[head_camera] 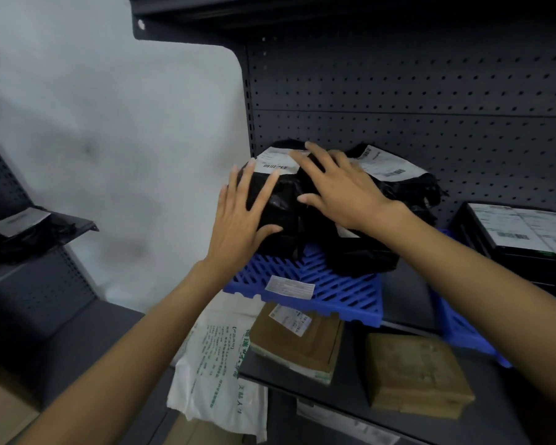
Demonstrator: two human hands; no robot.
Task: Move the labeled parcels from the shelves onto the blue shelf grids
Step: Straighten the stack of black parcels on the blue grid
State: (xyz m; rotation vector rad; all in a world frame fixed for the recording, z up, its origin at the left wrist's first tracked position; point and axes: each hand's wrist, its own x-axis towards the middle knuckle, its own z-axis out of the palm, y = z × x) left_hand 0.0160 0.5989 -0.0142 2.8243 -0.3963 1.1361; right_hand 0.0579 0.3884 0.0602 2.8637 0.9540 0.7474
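Left hand (241,216): lay flat against the near left flank of the black parcel (286,203), fingers straight and spread, curled round nothing
Right hand (337,187): rested palm down on the parcel's top, fingers splayed toward its white label (276,162), gripping nothing
Parcel: already sat on the blue grid (334,290) at the back left of the shelf
Direction: the bag lay straight under my palms and bulged on past my fingertips toward the pegboard
Long axis: I judged it ran roughly across the shelf, though the crumpled plastic made this hard to tell
Nearer hand: both touched it, my left at its edge, my right nearer its middle
Neighbour: a second black parcel (408,191) pressed against it behind my right hand
Judgement: it looked placed, needing only a settling press
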